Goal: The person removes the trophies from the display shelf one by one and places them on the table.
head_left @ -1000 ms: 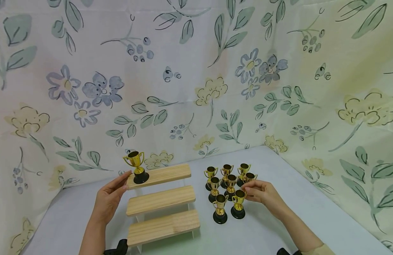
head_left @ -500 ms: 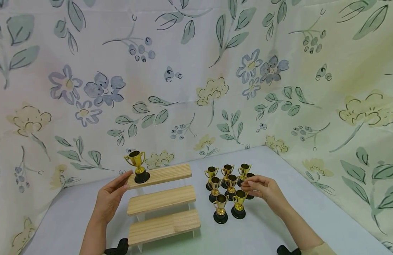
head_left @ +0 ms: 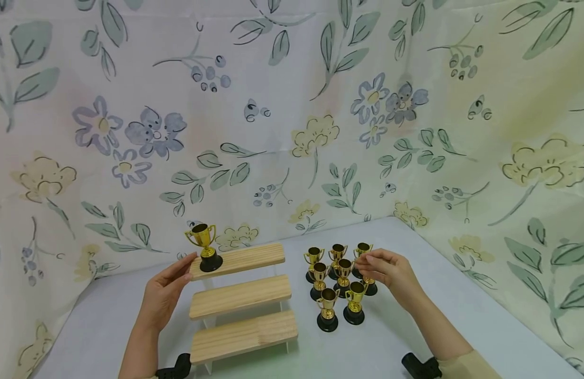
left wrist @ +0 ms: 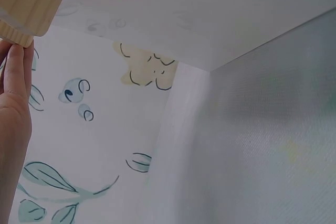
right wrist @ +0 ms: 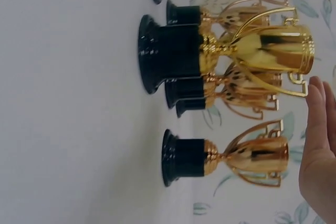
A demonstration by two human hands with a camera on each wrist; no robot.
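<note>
My left hand touches the left end of the top wooden shelf with nearly straight fingers. In the left wrist view its fingertips lie against the board's end. On that board, near those fingers, a gold trophy cup with a black base stands upright. My right hand hovers over the right side of a cluster of small trophy cups, holding none, its fingers extended. The right wrist view shows the fingers close to the rim of a bright gold trophy cup; contact cannot be told.
Below the top board come a middle shelf and a bottom shelf, both on clear supports. Several upright trophy cups, one at the front left, stand on the white table. Floral cloth hangs behind.
My right hand has risen slightly above the trophy cups, uncovering the base of the one at the right. The left hand stays at the shelf end.
</note>
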